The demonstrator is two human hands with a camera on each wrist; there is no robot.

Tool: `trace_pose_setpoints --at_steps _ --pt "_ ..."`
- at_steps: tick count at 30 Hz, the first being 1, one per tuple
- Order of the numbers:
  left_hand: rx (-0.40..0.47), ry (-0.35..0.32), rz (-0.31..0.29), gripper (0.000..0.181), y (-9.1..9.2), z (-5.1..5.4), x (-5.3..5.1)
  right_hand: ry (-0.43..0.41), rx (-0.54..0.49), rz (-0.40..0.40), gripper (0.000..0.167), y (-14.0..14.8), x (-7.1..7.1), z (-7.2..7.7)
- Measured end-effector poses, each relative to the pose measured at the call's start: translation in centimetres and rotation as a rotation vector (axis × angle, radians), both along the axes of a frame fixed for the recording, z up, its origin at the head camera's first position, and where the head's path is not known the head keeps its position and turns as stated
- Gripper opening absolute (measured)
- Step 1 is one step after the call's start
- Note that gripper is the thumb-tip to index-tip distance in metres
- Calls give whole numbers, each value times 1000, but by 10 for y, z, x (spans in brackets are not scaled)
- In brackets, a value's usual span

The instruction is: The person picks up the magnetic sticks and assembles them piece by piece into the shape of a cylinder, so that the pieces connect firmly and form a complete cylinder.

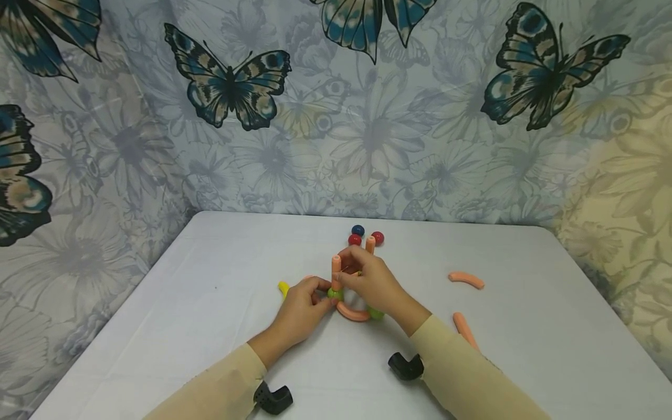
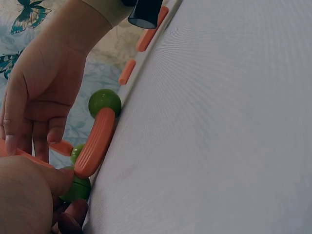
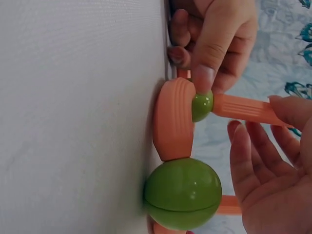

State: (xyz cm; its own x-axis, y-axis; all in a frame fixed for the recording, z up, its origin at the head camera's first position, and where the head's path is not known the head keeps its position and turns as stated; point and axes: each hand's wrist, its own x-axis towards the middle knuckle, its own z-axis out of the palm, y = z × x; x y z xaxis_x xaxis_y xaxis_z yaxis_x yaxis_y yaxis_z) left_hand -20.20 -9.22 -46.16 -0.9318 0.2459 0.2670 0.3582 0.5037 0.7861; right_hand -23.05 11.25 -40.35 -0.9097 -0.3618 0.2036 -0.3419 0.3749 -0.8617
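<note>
L hand (image 1: 296, 312) pinches green ball (image 1: 335, 295) w/ thumb & fingers; R hand (image 1: 375, 283) pinches upright orange rod (image 1: 336, 265) atop it. Curved orange pc (image 1: 353, 314) nr both.

Counts, by a clock centred between the fingers: one left hand (image 1: 299, 306); one right hand (image 1: 375, 281); one blue ball (image 1: 358, 230) and two red balls (image 1: 378, 238) at one o'clock; at least three green balls (image 3: 183, 192); at least five orange sticks (image 1: 336, 267), with two upright, one curved at five and two loose near three; at least one yellow piece (image 1: 283, 288) at nine; two black wrist fittings (image 1: 405, 367); one worktop (image 1: 220, 248).
</note>
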Motion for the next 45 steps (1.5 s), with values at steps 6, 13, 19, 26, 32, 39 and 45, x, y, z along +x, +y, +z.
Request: trace_pose_setpoints --at_steps 6,13,19,26,32,39,45 --pt "4 -18 5 19 -2 0 1 -14 12 -1 36 7 5 5" --pt "-3 -21 17 20 -3 -1 1 20 -28 7 38 24 16 14" --pt "-5 -28 17 21 -4 -3 0 66 -98 30 32 48 25 17" --pt "-3 -34 18 22 -3 -2 0 51 -106 9 30 82 30 13" --pt "-11 -28 18 22 -2 -2 0 26 -112 -42 33 113 35 7" --pt "-2 -26 17 23 -1 -4 -1 -1 -72 -118 36 152 41 -7" --pt "-1 -22 12 22 0 -3 -2 -3 -92 -135 34 185 48 -20"
